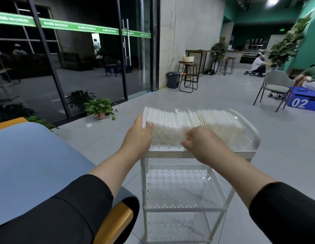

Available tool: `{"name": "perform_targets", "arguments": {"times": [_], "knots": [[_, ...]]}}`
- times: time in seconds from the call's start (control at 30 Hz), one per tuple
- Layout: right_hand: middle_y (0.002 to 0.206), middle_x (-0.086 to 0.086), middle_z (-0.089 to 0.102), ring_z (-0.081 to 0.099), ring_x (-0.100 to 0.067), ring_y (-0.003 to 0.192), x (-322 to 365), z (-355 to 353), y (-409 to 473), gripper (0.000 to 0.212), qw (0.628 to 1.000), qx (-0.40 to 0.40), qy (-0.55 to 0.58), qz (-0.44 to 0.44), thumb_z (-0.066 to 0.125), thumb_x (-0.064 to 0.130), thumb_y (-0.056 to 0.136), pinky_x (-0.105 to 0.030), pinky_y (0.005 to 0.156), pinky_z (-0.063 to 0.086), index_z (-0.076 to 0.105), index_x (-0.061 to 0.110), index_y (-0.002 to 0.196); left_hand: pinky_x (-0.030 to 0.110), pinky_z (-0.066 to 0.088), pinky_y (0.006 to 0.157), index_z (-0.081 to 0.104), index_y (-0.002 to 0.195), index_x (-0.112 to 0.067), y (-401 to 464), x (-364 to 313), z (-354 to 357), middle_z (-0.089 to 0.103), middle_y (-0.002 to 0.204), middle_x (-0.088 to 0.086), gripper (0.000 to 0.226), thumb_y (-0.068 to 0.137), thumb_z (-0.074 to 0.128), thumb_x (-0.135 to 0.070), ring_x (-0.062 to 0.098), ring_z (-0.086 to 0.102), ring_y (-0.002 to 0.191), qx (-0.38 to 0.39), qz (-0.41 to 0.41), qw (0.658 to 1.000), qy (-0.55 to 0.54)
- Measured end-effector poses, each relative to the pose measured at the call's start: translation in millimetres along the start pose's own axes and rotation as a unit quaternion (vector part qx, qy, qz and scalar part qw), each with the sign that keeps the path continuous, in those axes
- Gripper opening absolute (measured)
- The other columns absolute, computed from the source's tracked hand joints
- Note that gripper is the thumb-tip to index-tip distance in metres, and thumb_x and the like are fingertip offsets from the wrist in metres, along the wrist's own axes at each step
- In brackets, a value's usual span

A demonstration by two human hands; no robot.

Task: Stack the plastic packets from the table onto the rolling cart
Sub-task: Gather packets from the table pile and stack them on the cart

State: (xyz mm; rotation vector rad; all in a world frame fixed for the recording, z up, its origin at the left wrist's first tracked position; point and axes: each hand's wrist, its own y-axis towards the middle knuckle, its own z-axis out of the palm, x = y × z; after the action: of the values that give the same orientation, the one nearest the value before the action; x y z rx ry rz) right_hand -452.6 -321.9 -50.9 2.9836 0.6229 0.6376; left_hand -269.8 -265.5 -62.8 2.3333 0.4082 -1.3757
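Note:
A row of white plastic packets (192, 124) stands on edge across the top shelf of the white rolling cart (255, 138). My left hand (138, 136) holds the left end of the row, thumb on top of the packets beside the cart's left handle. My right hand (200, 143) touches the near face of the row at its middle, fingers curled against the packets. The blue-topped table (30, 164) lies to my left with no packets visible on it.
The cart's two lower perforated shelves (179, 187) hold nothing. A potted plant (100, 108) stands by the glass wall ahead left. A grey chair (274, 87) and a blue box (304, 101) stand at the right. Stools (188, 76) and a bin (173, 79) stand further back.

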Motion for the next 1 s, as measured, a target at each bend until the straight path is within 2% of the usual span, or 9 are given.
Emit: {"name": "perform_targets", "arguments": {"times": [0.07,0.17,0.27,0.33,0.43,0.53,0.63,0.8,1.0], "knots": [[0.097,-0.007,0.068,0.063,-0.026,0.085,3,2,-3,0.025,1.0,-0.022,-0.012,-0.014,0.062,0.034,0.096,-0.034,0.071,0.05,0.063,0.009,0.091,0.027,0.043,0.066,0.045,0.141,-0.028,-1,0,0,0.06,0.103,-0.005,0.033,0.109,0.036,-0.032,0.009,0.055,0.083,0.001,-0.001,1.0,-0.003],[0.116,-0.005,0.06,0.059,-0.025,0.102,11,-4,-5,0.038,0.993,-0.104,-0.02,-0.052,0.06,0.042,0.097,-0.033,0.081,0.044,0.063,0.015,0.122,0.029,0.039,0.062,0.045,0.141,-0.027,-2,-1,0,0.058,0.097,-0.006,0.033,0.109,0.036,-0.031,0.01,0.053,0.077,0.0,0.0,1.0,-0.009],[0.123,-0.008,0.055,0.056,-0.028,0.109,20,-16,6,0.049,0.989,-0.134,-0.033,-0.052,0.061,0.048,0.095,-0.034,0.084,0.042,0.058,0.014,0.129,0.03,0.042,0.062,0.047,0.136,-0.027,-4,-2,-1,0.06,0.096,-0.001,0.03,0.109,0.036,-0.031,0.014,0.054,0.076,0.003,0.002,1.0,-0.014],[0.128,-0.011,0.055,0.055,-0.03,0.113,25,-21,16,0.065,0.993,-0.088,-0.077,-0.027,0.061,0.059,0.091,-0.037,0.087,0.045,0.054,0.01,0.133,0.031,0.045,0.065,0.047,0.135,-0.026,-6,-2,-2,0.061,0.1,0.001,0.029,0.109,0.036,-0.032,0.015,0.056,0.078,0.005,0.001,1.0,-0.016],[0.128,-0.012,0.059,0.057,-0.029,0.11,33,-21,24,0.088,0.993,-0.013,-0.121,0.004,0.059,0.073,0.083,-0.034,0.076,0.044,0.046,0.005,0.138,0.031,0.045,0.067,0.048,0.132,-0.026,-5,-2,-6,0.061,0.101,0.001,0.028,0.108,0.039,-0.036,0.015,0.056,0.081,0.018,-0.007,1.0,-0.013],[0.121,-0.01,0.063,0.059,-0.028,0.107,33,-14,29,0.098,0.993,-0.001,-0.119,0.019,0.062,0.075,0.08,-0.034,0.074,0.044,0.039,0.004,0.143,0.031,0.047,0.076,0.049,0.131,-0.026,-3,1,-9,0.062,0.109,0.003,0.03,0.106,0.042,-0.042,0.015,0.058,0.09,0.038,-0.011,0.999,-0.012],[0.125,-0.012,0.06,0.059,-0.029,0.11,29,-3,32,0.108,0.994,-0.007,-0.108,0.031,0.064,0.074,0.079,-0.035,0.074,0.045,0.023,0.005,0.152,0.033,0.048,0.082,0.043,0.139,-0.031,-5,3,-10,0.062,0.113,0.0,0.035,0.106,0.042,-0.043,0.016,0.059,0.1,0.052,-0.009,0.998,-0.021],[0.137,-0.016,0.053,0.056,-0.033,0.119,20,10,36,0.115,0.997,-0.03,-0.051,0.043,0.068,0.07,0.079,-0.037,0.082,0.047,0.008,0.012,0.158,0.033,0.048,0.082,0.041,0.141,-0.032,-3,5,-9,0.061,0.108,-0.003,0.036,0.107,0.041,-0.044,0.014,0.058,0.095,0.05,-0.003,0.999,-0.02],[0.147,-0.017,0.043,0.047,-0.034,0.132,18,19,38,0.111,0.997,-0.057,0.006,0.05,0.065,0.064,0.083,-0.042,0.098,0.046,0.001,0.017,0.159,0.03,0.046,0.079,0.04,0.142,-0.032,0,7,-8,0.061,0.116,0.001,0.037,0.107,0.042,-0.042,0.014,0.056,0.091,0.05,0.0,0.999,-0.021]]}}
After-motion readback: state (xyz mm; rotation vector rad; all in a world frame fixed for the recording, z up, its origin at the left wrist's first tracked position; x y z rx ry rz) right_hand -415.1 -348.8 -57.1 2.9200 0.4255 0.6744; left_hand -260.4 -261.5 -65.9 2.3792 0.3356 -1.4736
